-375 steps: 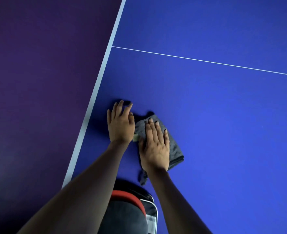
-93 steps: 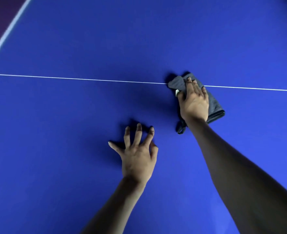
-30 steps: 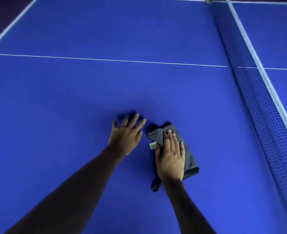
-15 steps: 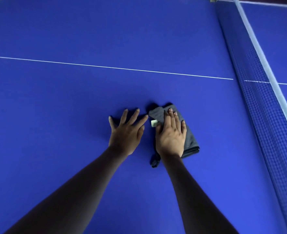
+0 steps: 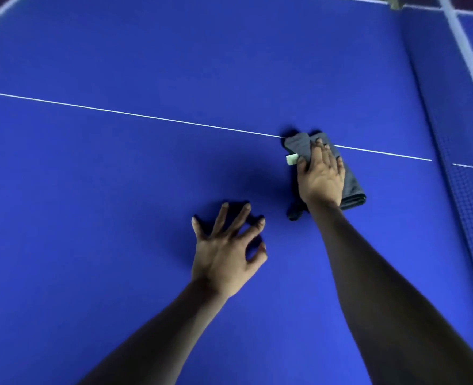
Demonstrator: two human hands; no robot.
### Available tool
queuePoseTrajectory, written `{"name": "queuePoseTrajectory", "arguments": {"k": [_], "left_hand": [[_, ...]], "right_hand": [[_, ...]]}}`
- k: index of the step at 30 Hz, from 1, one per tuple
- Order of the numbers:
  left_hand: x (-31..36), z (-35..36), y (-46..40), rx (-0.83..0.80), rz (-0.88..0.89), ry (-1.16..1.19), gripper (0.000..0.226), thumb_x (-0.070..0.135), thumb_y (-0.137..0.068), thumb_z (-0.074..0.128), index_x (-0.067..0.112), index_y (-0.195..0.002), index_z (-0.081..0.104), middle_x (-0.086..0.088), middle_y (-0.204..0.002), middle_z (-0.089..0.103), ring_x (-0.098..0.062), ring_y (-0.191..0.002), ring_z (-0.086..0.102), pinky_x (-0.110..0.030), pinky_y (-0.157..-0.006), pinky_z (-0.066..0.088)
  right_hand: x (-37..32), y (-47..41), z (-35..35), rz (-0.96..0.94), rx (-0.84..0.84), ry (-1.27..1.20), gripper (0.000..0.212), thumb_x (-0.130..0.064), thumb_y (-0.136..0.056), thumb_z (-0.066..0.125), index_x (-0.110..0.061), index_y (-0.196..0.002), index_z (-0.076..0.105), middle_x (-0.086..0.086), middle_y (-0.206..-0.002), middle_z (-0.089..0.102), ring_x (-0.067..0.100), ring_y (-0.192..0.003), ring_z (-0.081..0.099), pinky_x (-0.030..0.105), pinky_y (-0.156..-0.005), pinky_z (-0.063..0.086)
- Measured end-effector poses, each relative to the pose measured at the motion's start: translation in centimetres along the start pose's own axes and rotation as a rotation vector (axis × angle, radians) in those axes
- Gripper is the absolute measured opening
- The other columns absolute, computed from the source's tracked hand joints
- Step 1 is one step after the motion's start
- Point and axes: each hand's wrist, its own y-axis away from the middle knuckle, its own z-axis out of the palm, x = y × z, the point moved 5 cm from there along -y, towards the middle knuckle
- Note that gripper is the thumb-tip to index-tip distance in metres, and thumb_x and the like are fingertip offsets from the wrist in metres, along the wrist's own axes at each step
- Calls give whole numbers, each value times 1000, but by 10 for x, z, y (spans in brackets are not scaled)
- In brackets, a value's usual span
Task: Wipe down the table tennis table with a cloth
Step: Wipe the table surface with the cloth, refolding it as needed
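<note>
I am mid-stroke in the wiping itself. My right hand (image 5: 321, 177) lies flat on the folded grey cloth (image 5: 349, 182), fingers straight and together, pressing it onto the blue table (image 5: 118, 168); the grip is a flat press, not a clench. The cloth sits right on the white centre line (image 5: 146, 115), its far end crossing the line and its near fold on my side of it, with a small pale tag (image 5: 291, 159) poking out toward my left. My left hand (image 5: 225, 252) is on my side of the line, well apart from the cloth, fingers spread and arched, tips resting on the table, holding nothing; it looks to be bracing me as I lean. The net (image 5: 463, 173) stands beyond the cloth where the line ends. Next, I judge, I should drag the cloth back toward me from the line under even pressure, then shift the lane sideways toward the net, keeping the fold from unrolling.
</note>
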Motion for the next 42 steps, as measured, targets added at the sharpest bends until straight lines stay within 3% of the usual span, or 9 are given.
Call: {"name": "queuePoseTrajectory", "arguments": {"k": [6, 9, 12, 19, 26, 29, 35, 42], "left_hand": [[0, 4, -4, -122, -70, 18, 50, 60, -96, 31, 48, -141, 49, 15, -161, 34, -26, -150, 28, -72, -105, 24], [12, -12, 4, -151, -150, 37, 47, 51, -100, 38, 42, -145, 48, 9, -159, 39, -27, -141, 39, -54, -97, 43], [42, -27, 41, -181, -239, 70, 56, 44, -102, 40, 41, -157, 28, 1, -159, 36, -32, -131, 45, -48, -89, 48], [85, -30, 123, -282, -175, 56, 57, 42, -103, 40, 43, -158, 24, -3, -160, 32, -31, -142, 33, -51, -105, 39], [84, -13, 62, -141, -185, -45, 58, 41, -104, 38, 43, -159, 20, -9, -168, 19, -41, -151, 19, -60, -115, 26], [86, 3, 30, -99, -103, -18, 56, 38, -103, 39, 45, -157, 28, -5, -166, 26, -41, -148, 26, -64, -114, 26], [98, 18, 8, 33, -83, -64, 44, 42, -102, 38, 40, -144, 51, -5, -155, 46, -42, -138, 40, -72, -107, 27], [100, 22, 5, 75, -67, -80, 42, 39, -101, 43, 36, -140, 59, -11, -152, 50, -46, -134, 45, -74, -103, 30]], "right_hand": [[20, 111, -29, 2, 84, -17, 51, -32, -101, 49, -9, -146, 55, 11, -155, 53, 25, -147, 46, 49, -125, 27], [31, 186, -49, -12, 60, -12, 55, -35, -100, 45, -10, -148, 53, 7, -156, 52, 22, -148, 44, 48, -125, 27], [45, 268, -71, 25, 44, -11, 56, -39, -103, 41, -11, -151, 52, 3, -158, 51, 20, -148, 44, 46, -125, 26], [67, 372, -109, 39, -1, 19, 56, -39, -105, 39, -12, -152, 51, 2, -160, 47, 20, -148, 45, 46, -122, 26], [78, 277, -88, 85, -27, 42, 58, -38, -105, 30, -17, -158, 40, 0, -168, 34, 16, -156, 29, 45, -127, 15], [86, 197, -75, 65, -29, 37, 60, -39, -104, 24, -17, -158, 40, 0, -167, 35, 17, -156, 29, 48, -127, 18], [100, 64, -48, 25, -30, 32, 52, -33, -108, 41, -13, -155, 43, 2, -166, 38, 19, -156, 30, 49, -127, 17], [121, -20, -37, -40, -110, 4, 54, -36, -110, 39, -14, -160, 35, 1, -169, 30, 17, -158, 21, 44, -129, 10]]}}
